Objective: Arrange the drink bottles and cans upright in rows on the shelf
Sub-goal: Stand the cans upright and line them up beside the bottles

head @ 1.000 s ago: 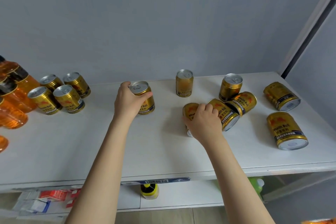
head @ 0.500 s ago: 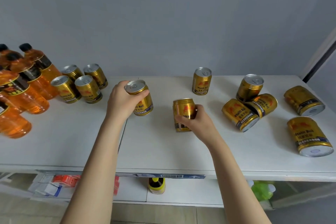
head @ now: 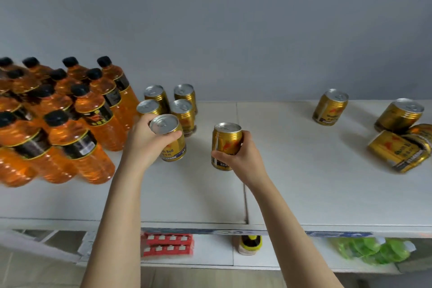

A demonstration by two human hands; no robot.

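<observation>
Both cans have travelled leftward since a moment ago, toward the block of four standing cans (head: 174,106) beside the orange bottles (head: 70,124). Left hand (head: 147,145) has its fingers wrapped round the upper part of one gold can (head: 171,141), setting it just in front of that block, likely to extend a row. Right hand (head: 243,159) grips a second can (head: 225,142) low on its side, upright, a little apart on the shelf (head: 304,194). Further cans (head: 402,149) lie toppled far right, awaiting their turn.
</observation>
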